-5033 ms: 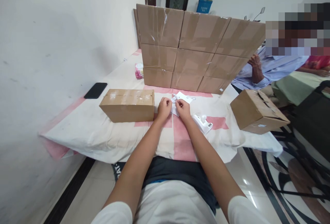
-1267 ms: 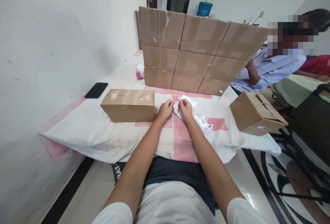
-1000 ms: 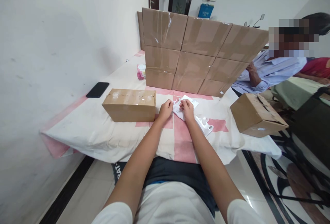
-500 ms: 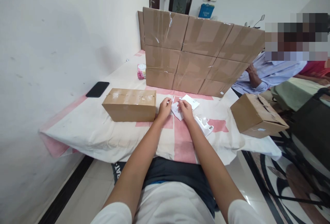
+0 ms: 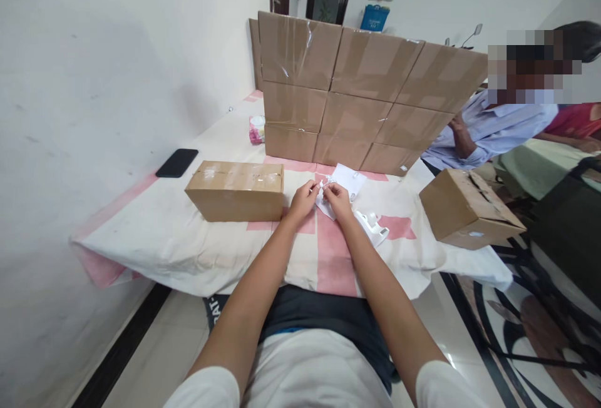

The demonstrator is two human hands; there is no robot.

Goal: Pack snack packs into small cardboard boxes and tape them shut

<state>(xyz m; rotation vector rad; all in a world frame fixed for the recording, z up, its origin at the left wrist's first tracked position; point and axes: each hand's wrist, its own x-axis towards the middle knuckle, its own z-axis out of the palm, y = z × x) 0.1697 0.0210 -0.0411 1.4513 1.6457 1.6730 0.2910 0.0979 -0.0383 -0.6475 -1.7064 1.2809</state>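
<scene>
My left hand (image 5: 304,198) and my right hand (image 5: 337,198) are close together above the table, fingers pinched. Between the fingertips is a small white piece (image 5: 322,184), thin and partly hidden; I cannot make out its kind. White paper sheets (image 5: 350,179) with small printed marks lie under and behind my right hand. Beside my right wrist sits a white tape dispenser (image 5: 373,228). A taped cardboard box (image 5: 237,201) stands just left of my left hand.
Stacked taped cartons (image 5: 357,114) form a wall behind my hands. Another carton (image 5: 469,211) sits at the table's right end. A black phone (image 5: 177,163) and a pink-white packet (image 5: 256,129) lie to the left. A person in a pale blue shirt (image 5: 502,126) is at the right.
My hands have drawn slightly closer together, and the small white piece now shows between the fingertips. The paper sheet behind them has shifted a little away from me.
</scene>
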